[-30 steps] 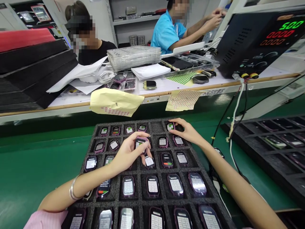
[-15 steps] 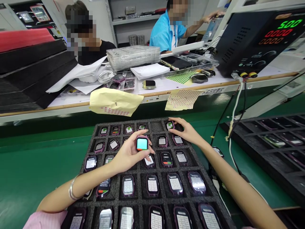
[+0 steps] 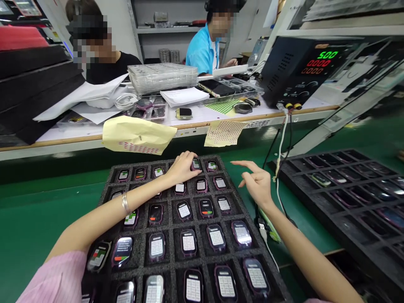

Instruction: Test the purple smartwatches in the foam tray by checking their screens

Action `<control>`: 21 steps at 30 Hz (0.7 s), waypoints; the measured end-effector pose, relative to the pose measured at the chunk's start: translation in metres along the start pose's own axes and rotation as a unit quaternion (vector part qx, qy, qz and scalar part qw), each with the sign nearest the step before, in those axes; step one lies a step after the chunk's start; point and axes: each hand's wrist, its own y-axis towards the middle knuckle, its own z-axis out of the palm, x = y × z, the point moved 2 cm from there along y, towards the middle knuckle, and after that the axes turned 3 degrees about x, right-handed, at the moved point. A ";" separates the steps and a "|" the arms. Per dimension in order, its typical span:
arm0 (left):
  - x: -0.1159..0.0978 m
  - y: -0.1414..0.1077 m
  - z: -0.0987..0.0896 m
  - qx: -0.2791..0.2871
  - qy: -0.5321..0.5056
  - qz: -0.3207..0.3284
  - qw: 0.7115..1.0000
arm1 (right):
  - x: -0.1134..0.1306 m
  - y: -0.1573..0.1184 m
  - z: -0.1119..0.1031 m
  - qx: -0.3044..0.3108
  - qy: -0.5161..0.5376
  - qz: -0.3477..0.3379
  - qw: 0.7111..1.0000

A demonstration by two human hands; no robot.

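My left hand (image 3: 183, 168) grips a watch (image 3: 195, 163) between thumb and fingers at the 12 o'clock edge of a black foam tray (image 3: 172, 248); whether it is clear of its compartment, I cannot tell. At 2 o'clock, just off the tray, my right hand (image 3: 257, 181) holds nothing, fingers loosely curled and one pointing out.

A slack pinch on the watch's smooth rim could drop it crooked against the foam wall. My bracelet (image 3: 125, 203), low over the lit screens, could knock or scratch one, and my right forearm, close to the white cable (image 3: 280, 155), could snag it.

In the tray, purple-rimmed watches lie face up, singly in square compartments, many showing pale grids. A second foam tray (image 3: 311, 192) at 2 o'clock, farther right, holds more, one rimmed in green (image 3: 321, 179). On the desk (image 3: 195, 124), toward 12 o'clock, stand stacked clear boxes (image 3: 162, 80), contents unreadable.
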 end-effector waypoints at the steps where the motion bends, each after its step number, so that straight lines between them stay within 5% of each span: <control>1: 0.003 0.007 0.004 0.009 0.018 -0.003 1.000 | 0.001 -0.003 0.001 0.009 -0.009 -0.006 1.000; 6: 0.007 0.006 0.010 0.053 0.088 -0.003 0.995 | 0.006 -0.009 0.004 0.127 -0.057 -0.061 0.988; 13: -0.036 -0.029 0.006 0.128 0.148 0.045 0.980 | 0.007 0.015 0.001 0.378 -0.169 -0.114 0.903; 17: -0.043 -0.031 0.020 0.181 0.150 0.085 0.968 | 0.021 0.025 0.013 0.440 -0.230 -0.094 0.863; 21: -0.021 -0.028 0.042 0.211 0.112 0.089 0.967 | 0.022 0.021 0.020 0.443 -0.257 -0.046 0.857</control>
